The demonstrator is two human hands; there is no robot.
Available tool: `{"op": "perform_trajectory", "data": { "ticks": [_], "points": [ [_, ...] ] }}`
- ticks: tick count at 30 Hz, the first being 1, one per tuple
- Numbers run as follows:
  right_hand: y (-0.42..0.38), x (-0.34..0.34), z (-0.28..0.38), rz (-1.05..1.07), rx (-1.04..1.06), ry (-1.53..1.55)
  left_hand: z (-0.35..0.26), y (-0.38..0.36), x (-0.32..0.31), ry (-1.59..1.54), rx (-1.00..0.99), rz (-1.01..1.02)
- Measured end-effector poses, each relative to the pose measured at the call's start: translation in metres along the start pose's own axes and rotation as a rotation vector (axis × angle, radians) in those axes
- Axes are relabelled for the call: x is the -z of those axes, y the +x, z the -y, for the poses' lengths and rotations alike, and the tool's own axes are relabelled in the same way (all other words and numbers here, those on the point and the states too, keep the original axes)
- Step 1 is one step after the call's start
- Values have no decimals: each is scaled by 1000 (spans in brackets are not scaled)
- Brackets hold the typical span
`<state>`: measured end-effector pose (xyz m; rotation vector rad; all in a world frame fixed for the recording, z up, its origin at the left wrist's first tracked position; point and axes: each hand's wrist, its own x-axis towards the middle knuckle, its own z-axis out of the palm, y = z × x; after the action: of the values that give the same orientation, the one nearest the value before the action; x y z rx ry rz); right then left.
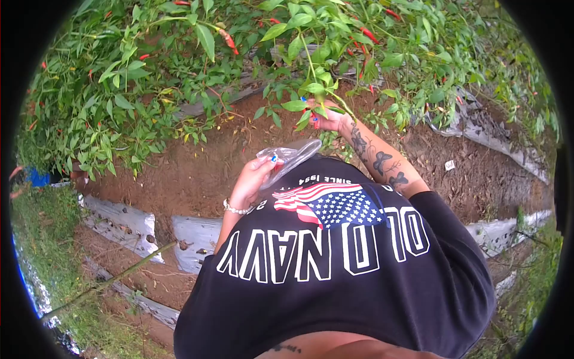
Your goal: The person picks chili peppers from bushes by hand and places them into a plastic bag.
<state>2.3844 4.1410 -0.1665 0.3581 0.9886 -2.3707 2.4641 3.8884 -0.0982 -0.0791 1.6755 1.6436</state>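
Observation:
My left hand [252, 180], with a bracelet at the wrist, is closed on the rim of a clear plastic bag [290, 157] in front of my shirt. The mouth of the bag faces up towards the plants. Farther out, my right hand [327, 118] reaches in under a leafy chili branch [312, 63]. Its fingers are pinched around a red chili pepper [315, 121], partly covered by leaves. More red chilies [369, 35] hang from the branches above that hand.
Chili bushes [137, 78] with many leaves and red fruit fill the far side. Bare brown soil [179, 170] runs between rows covered in silvery plastic mulch [197, 236]. A thin stick [113, 278] slants at the lower left. A small white scrap [449, 165] lies at the right.

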Motion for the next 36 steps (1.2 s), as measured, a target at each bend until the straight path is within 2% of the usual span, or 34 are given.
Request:
{"op": "perform_trajectory", "data": {
  "ticks": [1,3,4,5,7,9,11,12,13,15,16,18,22,24,25,27,29,31,32,33,35,36],
  "points": [
    [15,26,-6,23,-75,55,3,2,-2,-6,-19,-10],
    [3,12,1,-112,-51,-302,8,9,-4,-27,-1,-11],
    [2,28,-4,-92,87,-655,9,10,-7,-66,13,-19],
    [-25,-1,13,-195,80,-1014,-5,4,-12,1,31,17],
    [-36,11,12,-200,221,-1199,-10,5,-16,29,48,42],
    [-78,-18,34,-227,232,-1188,-15,6,-21,7,64,41],
    [-107,-31,48,-306,333,-1095,-22,5,-27,48,69,12],
    [-110,-28,52,-278,511,-982,-23,6,-29,15,84,18],
    [-115,-31,60,-323,581,-851,-26,6,-32,14,91,10],
    [-111,-28,83,-534,874,-967,-29,6,-35,4,102,14],
    [-102,-20,92,-547,890,-951,-27,8,-35,13,103,-6],
    [-83,-9,105,-848,1221,-986,-19,11,-36,33,83,-35],
    [-59,-15,120,-868,1157,-866,-30,1,-47,207,96,-1],
    [-43,-15,117,-1011,1378,-925,-19,2,-43,242,109,-6],
    [-37,-11,119,-1012,1375,-912,-12,3,-43,170,104,-18],
    [-29,-6,132,-849,1136,-954,-8,3,-40,70,111,-13],
    [-20,1,133,-800,1067,-938,-6,0,-43,-7,108,-60],
    [-21,6,124,-945,1555,-1267,-7,-1,-41,-44,120,-38],
    [-21,-3,128,-512,1526,-598,-7,0,-40,-33,127,-47],
    [-2,6,130,-511,1521,-590,-7,-2,-39,-22,139,-60],
    [49,36,133,-628,1356,-793,-2,0,-31,13,141,-84],
    [22,38,140,-641,1407,-1143,-8,-1,-36,45,138,-101]
  ]
}}
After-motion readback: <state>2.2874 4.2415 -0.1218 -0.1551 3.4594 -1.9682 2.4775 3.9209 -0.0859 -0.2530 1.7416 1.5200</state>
